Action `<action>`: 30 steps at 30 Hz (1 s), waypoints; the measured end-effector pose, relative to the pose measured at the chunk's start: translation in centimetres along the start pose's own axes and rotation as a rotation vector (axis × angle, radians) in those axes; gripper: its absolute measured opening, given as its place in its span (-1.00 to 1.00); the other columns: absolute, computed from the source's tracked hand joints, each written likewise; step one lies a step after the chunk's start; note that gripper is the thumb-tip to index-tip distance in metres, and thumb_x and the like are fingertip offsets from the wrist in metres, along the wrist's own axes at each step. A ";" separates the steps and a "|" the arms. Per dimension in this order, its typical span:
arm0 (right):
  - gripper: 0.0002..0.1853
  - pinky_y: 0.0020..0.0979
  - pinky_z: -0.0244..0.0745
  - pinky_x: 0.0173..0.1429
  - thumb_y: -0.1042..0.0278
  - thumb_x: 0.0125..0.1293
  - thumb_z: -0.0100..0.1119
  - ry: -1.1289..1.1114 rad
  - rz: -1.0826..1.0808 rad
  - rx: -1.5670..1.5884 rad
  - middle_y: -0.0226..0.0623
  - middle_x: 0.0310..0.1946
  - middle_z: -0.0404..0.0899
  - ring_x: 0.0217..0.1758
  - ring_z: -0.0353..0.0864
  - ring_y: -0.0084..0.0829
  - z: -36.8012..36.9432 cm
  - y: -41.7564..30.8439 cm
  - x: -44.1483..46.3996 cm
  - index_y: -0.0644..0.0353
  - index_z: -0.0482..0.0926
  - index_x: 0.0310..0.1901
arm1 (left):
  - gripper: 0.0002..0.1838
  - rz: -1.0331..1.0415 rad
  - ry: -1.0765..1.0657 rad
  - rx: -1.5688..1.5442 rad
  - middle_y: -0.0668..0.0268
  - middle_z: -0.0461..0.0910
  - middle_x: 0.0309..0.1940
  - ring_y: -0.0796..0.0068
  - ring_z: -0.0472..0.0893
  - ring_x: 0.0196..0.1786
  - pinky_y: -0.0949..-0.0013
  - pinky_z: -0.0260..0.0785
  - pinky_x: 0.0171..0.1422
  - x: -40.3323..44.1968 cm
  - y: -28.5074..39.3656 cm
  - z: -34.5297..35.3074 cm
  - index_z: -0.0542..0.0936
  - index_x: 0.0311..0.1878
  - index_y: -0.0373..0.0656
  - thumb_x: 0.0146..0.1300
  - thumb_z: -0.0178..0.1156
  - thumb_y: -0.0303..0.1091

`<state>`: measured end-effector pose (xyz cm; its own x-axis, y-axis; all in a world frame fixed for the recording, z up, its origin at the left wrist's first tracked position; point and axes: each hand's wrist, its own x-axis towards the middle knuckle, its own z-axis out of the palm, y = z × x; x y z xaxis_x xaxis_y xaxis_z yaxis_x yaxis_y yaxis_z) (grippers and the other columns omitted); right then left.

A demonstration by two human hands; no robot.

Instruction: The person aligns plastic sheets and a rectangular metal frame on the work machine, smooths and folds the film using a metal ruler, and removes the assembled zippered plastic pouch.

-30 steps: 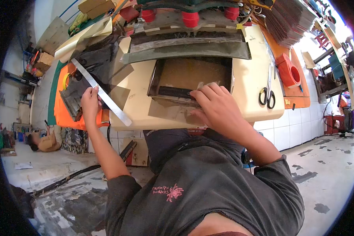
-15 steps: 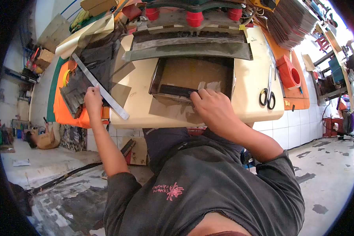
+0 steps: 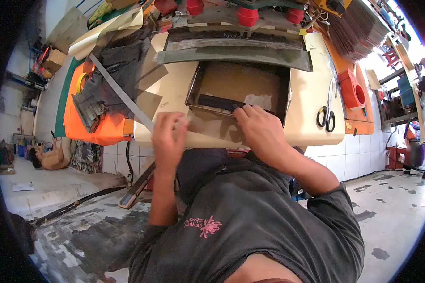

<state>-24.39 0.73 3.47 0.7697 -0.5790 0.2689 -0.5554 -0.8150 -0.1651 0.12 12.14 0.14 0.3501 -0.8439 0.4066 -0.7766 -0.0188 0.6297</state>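
Observation:
My right hand [image 3: 262,126] is closed at the near edge of a shallow dark-walled box [image 3: 288,92], its fingertips pinching the end of a black strip [image 3: 218,102]. That strip lies along the inside of the box's near wall. Smeared by motion, my left hand [image 3: 169,137] is over the table's front edge, left of the box. I cannot make out whether it holds anything. A steel ruler [image 3: 120,92] lies slanted on the left, its lower end close to my left hand. Smoky translucent sheet [image 3: 212,126] shows between the hands, in front of the box.
Black-handled scissors [image 3: 327,118] and a red tape-roll-shaped holder [image 3: 352,89] lie on the right. Behind the box stretches a long dark panel [image 3: 236,57]. Dark sheets [image 3: 123,61] and orange material [image 3: 87,127] cover the left side. Another person [image 3: 52,155] is on the floor far left.
My left hand has left the ruler and moved right, toward the box. The right hand stays at the box's near edge, on the strip. The view has shifted slightly.

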 end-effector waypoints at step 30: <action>-0.81 -0.08 0.69 -0.16 0.40 0.34 0.20 -0.063 0.060 0.103 -0.23 -0.19 0.64 -0.12 0.79 -0.11 -3.0 1.1 -2.3 0.11 0.53 -0.03 | -0.80 0.650 -0.066 0.096 0.44 0.84 0.00 0.41 0.75 0.13 0.20 0.42 0.27 -4.0 0.4 1.0 0.82 -0.13 -0.07 0.15 0.44 -0.42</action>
<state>-27.77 1.22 5.51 0.7560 -0.6246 0.1960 -0.5684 -0.7748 -0.2768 -2.10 14.99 -1.89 -0.2361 -0.7304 0.6410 -0.8634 0.4604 0.2065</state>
